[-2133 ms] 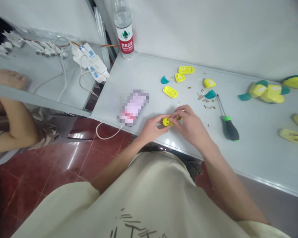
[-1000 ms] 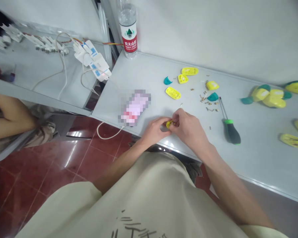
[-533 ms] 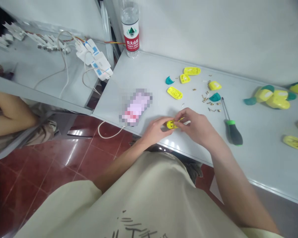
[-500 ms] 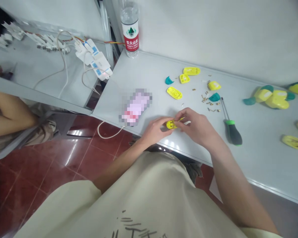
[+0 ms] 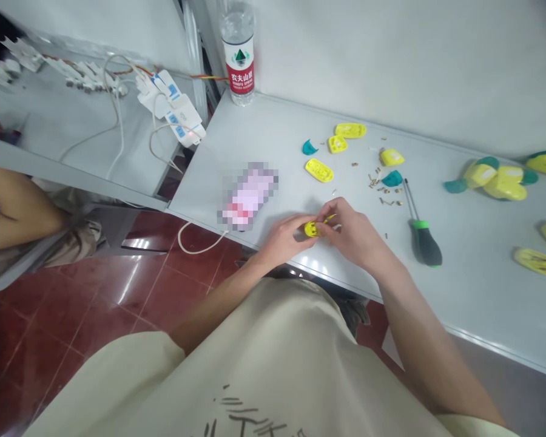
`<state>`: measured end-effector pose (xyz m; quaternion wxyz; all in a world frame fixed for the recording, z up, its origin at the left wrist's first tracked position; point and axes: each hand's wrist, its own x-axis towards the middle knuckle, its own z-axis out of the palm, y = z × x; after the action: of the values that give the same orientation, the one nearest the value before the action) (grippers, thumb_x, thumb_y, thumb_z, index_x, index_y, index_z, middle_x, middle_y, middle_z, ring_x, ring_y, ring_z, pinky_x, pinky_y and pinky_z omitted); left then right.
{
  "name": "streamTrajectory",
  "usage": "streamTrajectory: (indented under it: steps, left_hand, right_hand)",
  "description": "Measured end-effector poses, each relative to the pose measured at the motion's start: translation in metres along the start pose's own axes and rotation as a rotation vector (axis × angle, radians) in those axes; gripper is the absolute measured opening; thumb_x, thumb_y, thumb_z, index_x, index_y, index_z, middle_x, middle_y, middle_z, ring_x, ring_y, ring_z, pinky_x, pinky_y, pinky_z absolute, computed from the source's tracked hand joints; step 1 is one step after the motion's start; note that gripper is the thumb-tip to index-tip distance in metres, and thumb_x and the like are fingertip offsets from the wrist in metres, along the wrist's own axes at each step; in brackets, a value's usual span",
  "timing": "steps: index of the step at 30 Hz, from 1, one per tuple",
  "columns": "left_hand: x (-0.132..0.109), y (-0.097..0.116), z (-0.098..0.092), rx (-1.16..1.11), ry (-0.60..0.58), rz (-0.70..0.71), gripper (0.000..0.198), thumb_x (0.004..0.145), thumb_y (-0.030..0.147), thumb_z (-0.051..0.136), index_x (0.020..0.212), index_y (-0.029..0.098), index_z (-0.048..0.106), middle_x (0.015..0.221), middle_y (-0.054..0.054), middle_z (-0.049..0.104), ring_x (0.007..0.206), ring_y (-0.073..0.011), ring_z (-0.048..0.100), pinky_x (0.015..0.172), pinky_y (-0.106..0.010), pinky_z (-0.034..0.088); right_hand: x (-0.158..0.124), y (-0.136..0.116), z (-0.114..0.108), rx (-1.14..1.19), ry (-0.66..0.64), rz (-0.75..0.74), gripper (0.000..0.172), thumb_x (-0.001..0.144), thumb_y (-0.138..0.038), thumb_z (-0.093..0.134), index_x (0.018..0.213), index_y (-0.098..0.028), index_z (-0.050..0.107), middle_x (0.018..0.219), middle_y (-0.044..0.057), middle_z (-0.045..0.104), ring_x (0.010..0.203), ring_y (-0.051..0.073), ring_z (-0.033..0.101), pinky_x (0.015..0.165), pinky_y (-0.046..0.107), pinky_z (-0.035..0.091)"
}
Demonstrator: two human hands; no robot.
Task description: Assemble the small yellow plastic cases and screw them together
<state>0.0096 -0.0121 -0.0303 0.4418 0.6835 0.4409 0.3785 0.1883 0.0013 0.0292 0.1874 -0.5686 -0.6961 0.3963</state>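
My left hand [image 5: 283, 238] and my right hand [image 5: 351, 232] meet over the near edge of the grey table [image 5: 273, 133]. Between their fingertips sits a small yellow plastic part [image 5: 311, 229], pinched from both sides. My right fingers are curled over its right end, and what lies under them is hidden. A green-handled screwdriver [image 5: 421, 233] lies on the table to the right of my right hand.
Loose yellow shells [image 5: 319, 170], teal pieces [image 5: 392, 178] and several small brass screws [image 5: 384, 189] lie behind my hands. A phone [image 5: 247, 195] with a cable lies left. A water bottle [image 5: 239, 53] stands by the wall. More yellow-teal parts [image 5: 495, 175] sit right. Another person's arm [image 5: 13, 207] is at far left.
Both hands have stayed on the yellow part at the table edge. My right fingers shifted slightly over it; the view drifted a little.
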Motion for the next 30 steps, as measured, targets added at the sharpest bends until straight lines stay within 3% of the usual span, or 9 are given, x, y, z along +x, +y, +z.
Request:
streamTrajectory:
  steps: [9, 19, 24, 30]
  left_hand:
    - [0.001, 0.001, 0.001, 0.006, 0.020, -0.035, 0.033, 0.082, 0.018, 0.072, 0.115, 0.020, 0.069, 0.113, -0.005, 0.074, 0.102, -0.0165, 0.070, 0.093, -0.028, 0.054]
    - [0.000, 0.003, 0.001, -0.030, 0.029, -0.103, 0.035, 0.078, 0.015, 0.074, 0.113, 0.019, 0.070, 0.106, -0.004, 0.075, 0.095, -0.0147, 0.071, 0.091, -0.026, 0.055]
    - [0.000, 0.002, 0.001, -0.015, 0.011, -0.081, 0.037, 0.080, 0.015, 0.072, 0.116, 0.020, 0.069, 0.113, -0.004, 0.074, 0.103, -0.0162, 0.070, 0.095, -0.028, 0.055]
    - [-0.001, -0.002, 0.002, 0.013, 0.022, 0.028, 0.035, 0.083, 0.016, 0.070, 0.118, 0.020, 0.068, 0.118, -0.006, 0.073, 0.108, -0.0172, 0.069, 0.099, -0.031, 0.054]
  right_hand:
    - [-0.007, 0.007, 0.026, -0.042, 0.092, 0.015, 0.017, 0.089, -0.019, 0.042, 0.103, -0.025, 0.034, 0.095, 0.004, 0.058, 0.073, 0.020, 0.061, 0.065, 0.032, 0.045]
    - [-0.006, 0.009, 0.035, 0.032, 0.163, 0.007, 0.020, 0.086, -0.017, 0.042, 0.100, -0.026, 0.030, 0.099, 0.005, 0.053, 0.073, 0.019, 0.060, 0.067, 0.035, 0.046]
    - [-0.007, 0.011, 0.025, 0.128, 0.130, 0.033, 0.019, 0.091, -0.024, 0.047, 0.104, -0.026, 0.033, 0.101, 0.004, 0.058, 0.074, 0.018, 0.062, 0.068, 0.035, 0.048]
    - [-0.009, 0.000, 0.005, 0.112, 0.052, 0.096, 0.031, 0.087, -0.036, 0.060, 0.104, -0.027, 0.035, 0.102, 0.003, 0.064, 0.060, 0.015, 0.057, 0.061, 0.033, 0.046]
